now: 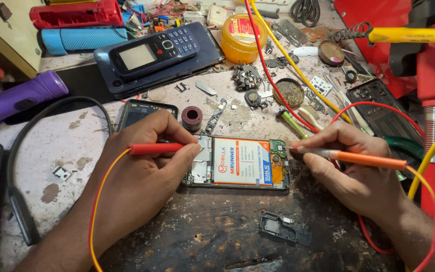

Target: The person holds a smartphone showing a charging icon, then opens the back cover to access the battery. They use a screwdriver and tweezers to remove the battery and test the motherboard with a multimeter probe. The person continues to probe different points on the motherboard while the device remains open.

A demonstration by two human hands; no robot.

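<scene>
An opened smartphone (pixel 237 162), back cover off and battery (pixel 242 161) exposed, lies on the table (pixel 217 236) with its long axis running left to right, directly between both hands. The left hand (pixel 147 161) pinches a red test probe (pixel 156 148), tip at the phone's left end; the right hand (pixel 351 161) grips an orange probe (pixel 358 158), tip touching the phone's right end. Both hands rest low, wrists on the table, about equally near. Behind the phone stands a small red-brown spool (pixel 192 117); farther back, a keypad phone (pixel 154 50).
</scene>
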